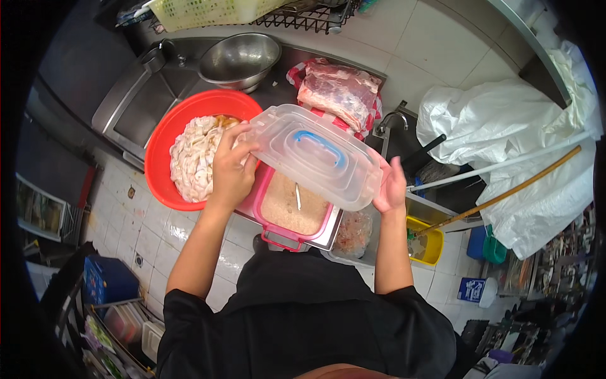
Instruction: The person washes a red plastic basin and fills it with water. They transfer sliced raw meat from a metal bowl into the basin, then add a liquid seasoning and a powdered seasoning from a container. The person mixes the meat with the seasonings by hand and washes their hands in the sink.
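A clear plastic lid (274, 137) with a blue handle spans the space between my two hands, tilted above a pink-rimmed container (279, 228). My left hand (233, 166) grips its left end, beside the red basin. At the right end, my right hand (392, 185) has its palm and thumb against the edge. Pale brown granules (279, 201) fill the container, and a metal utensil handle (298, 196) sticks out of them. The lid covers the container's far part. To the left, a large red basin (158, 156) holds pale strips of raw meat or offal (194, 161) in some brownish liquid.
Behind the lid, a slab of raw meat (338, 92) lies on a red-and-white bag. A steel bowl (241, 59) stands near the sink (144, 111). Right are a faucet (395, 118), a wooden pole (502, 189), a yellow bucket (438, 248) and a bag of pinkish food (352, 232).
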Available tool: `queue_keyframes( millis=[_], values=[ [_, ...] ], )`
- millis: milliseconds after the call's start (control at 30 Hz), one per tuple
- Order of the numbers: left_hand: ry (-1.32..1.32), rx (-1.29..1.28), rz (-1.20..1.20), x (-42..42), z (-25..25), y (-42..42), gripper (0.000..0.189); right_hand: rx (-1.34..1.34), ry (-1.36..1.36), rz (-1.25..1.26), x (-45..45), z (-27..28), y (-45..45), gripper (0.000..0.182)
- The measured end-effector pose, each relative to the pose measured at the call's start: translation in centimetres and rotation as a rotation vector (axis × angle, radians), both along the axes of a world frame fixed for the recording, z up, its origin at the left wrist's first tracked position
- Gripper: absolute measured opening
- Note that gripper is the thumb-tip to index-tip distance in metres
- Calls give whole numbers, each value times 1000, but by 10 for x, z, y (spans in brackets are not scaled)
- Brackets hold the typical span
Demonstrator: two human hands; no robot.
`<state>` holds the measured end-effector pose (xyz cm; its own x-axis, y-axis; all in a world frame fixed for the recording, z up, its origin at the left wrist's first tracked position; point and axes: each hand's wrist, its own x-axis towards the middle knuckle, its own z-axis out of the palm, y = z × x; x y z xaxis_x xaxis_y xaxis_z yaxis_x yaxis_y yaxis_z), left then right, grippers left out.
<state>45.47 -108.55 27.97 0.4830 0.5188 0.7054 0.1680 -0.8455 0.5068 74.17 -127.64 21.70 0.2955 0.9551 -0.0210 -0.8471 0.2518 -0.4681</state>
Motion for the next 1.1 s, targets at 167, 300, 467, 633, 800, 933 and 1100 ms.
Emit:
queue_keyframes(
  millis=[167,300,467,633,800,933,1100],
  values=[
    [-34,-191,35,-11,-11,38,44,-155,-283,-305,-24,-14,29,59],
    [-132,-374,-74,-39,-8,79,38,-241,-290,-626,-9,-24,80,56],
    [-140,-511,-160,-105,-34,120,24,-229,-221,-864,28,-47,176,61],
    [-147,-564,-46,-188,-69,161,20,-957,-1055,-1148,15,-51,187,43],
    [-175,-667,78,-260,-104,194,19,-1133,-1520,-510,-96,-36,121,15],
    [-175,-686,31,-258,-120,205,18,-1387,-1842,-130,-157,-29,99,17],
    [-75,-667,-15,-249,-136,211,18,-1491,-1936,-73,-172,-31,110,20]
  ],
)
